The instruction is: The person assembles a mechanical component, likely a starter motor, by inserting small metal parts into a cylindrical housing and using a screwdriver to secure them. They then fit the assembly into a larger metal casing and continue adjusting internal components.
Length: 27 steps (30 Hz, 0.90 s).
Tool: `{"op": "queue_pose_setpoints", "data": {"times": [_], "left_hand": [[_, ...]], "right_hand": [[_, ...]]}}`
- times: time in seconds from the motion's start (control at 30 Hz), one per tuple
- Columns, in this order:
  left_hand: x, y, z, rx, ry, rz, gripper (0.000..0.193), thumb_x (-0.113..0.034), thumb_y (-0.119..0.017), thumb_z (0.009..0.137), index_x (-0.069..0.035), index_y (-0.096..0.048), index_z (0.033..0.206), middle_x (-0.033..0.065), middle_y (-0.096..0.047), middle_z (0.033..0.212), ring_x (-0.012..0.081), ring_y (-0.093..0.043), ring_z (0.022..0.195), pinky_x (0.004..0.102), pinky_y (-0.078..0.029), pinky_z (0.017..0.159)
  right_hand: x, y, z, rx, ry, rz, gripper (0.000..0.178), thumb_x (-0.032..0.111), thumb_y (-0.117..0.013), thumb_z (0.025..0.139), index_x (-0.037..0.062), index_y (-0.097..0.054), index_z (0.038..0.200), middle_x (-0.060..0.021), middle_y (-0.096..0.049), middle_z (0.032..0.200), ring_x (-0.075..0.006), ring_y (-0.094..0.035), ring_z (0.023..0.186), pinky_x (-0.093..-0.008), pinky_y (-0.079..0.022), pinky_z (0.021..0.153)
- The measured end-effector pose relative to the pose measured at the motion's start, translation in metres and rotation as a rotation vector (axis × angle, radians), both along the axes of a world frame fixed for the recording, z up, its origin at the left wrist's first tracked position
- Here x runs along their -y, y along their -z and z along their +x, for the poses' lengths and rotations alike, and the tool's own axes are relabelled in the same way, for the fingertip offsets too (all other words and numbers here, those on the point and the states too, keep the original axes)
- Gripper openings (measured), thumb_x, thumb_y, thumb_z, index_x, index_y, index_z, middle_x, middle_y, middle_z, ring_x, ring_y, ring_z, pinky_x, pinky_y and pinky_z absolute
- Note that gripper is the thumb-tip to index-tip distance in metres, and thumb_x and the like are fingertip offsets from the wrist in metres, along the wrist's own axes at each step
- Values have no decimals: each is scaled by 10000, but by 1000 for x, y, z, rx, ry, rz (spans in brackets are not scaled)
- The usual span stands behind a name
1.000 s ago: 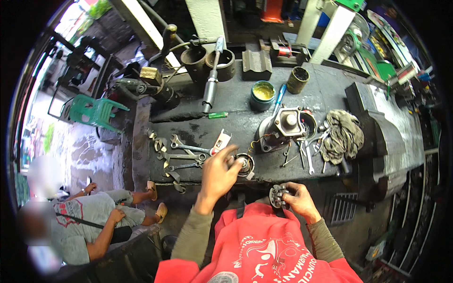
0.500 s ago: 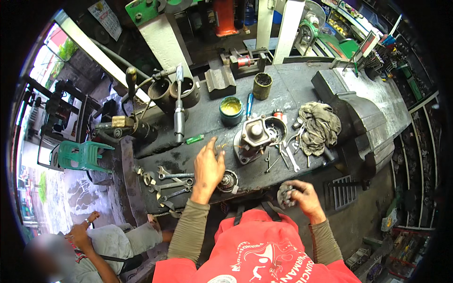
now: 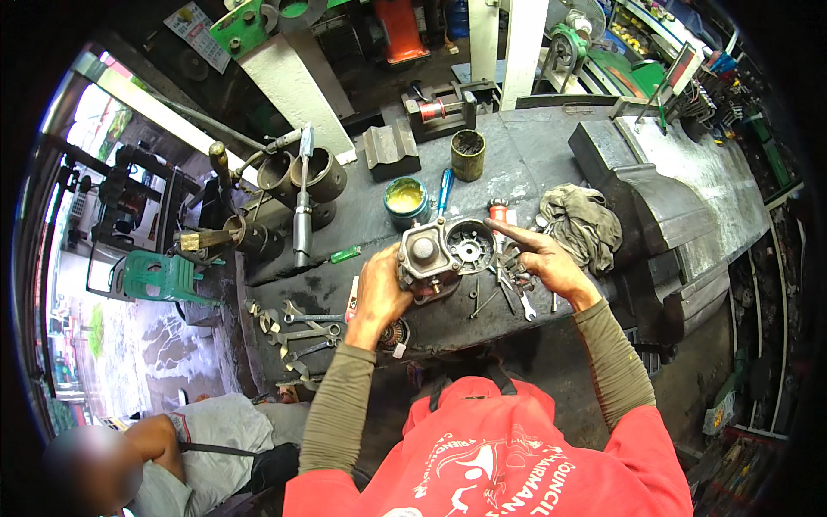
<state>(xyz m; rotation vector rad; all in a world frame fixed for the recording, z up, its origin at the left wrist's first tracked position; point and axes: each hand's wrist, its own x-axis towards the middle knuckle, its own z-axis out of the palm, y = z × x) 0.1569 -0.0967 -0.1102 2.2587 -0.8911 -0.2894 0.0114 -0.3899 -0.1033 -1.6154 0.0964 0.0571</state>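
Observation:
A grey cast-metal housing (image 3: 422,250) sits on the dark workbench (image 3: 534,138), with a domed boss and a round opening whose inner parts face up. My left hand (image 3: 382,293) grips its left side, fingers partly hidden behind it. On the other side, my right hand (image 3: 551,271) stretches its index finger to the rim of the opening. Its other fingers curl around something dark and grey that I cannot make out. Close to my left wrist lies a round finned metal part (image 3: 394,333). An open-end wrench (image 3: 528,306) and a bolt (image 3: 487,305) lie below my right hand.
Behind the housing stand a blue can of yellow grease (image 3: 406,200), a blue-handled tool (image 3: 445,189) and a dark-filled can (image 3: 468,155). A crumpled rag (image 3: 586,224) lies right, beside a large vise (image 3: 663,215). Several wrenches (image 3: 310,332) lie left. A person (image 3: 207,439) sits lower left.
My left hand has come down from above the bench onto the housing. My right hand has risen from the bench's front edge to the opening. The housing sits further left in the picture.

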Motion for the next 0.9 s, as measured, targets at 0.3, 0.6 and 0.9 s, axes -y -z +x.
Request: {"op": "queue_pose_setpoints", "data": {"times": [0.3, 0.6, 0.9], "left_hand": [[19, -24, 71, -44, 458, 215, 701, -52, -924, 641, -94, -698, 1303, 185, -741, 1251, 437, -661, 1216, 483, -551, 985], [-82, 9, -19, 328, -403, -270, 771, -2, -886, 758, -27, -592, 1470, 177, -625, 1478, 311, -633, 1319, 459, -530, 1069], [-92, 92, -141, -216, -569, -334, 1043, -178, -995, 656, 30, -457, 1525, 278, -582, 1467, 406, -575, 1384, 454, -484, 1151]], "right_hand": [[-24, 11, -51, 24, 90, 24, 727, 58, -546, 826, 9, -559, 1551, -154, -739, 1233, -179, -676, 1079, -304, -516, 984], [-50, 70, -160, -314, 387, 642, 527, 154, -587, 959, -58, -576, 1441, -171, -731, 935, -237, -705, 655, -315, -540, 518], [-105, 76, -167, -472, 499, 798, 454, 138, -567, 999, -56, -597, 1409, -172, -733, 945, -237, -698, 642, -334, -556, 530]]}}
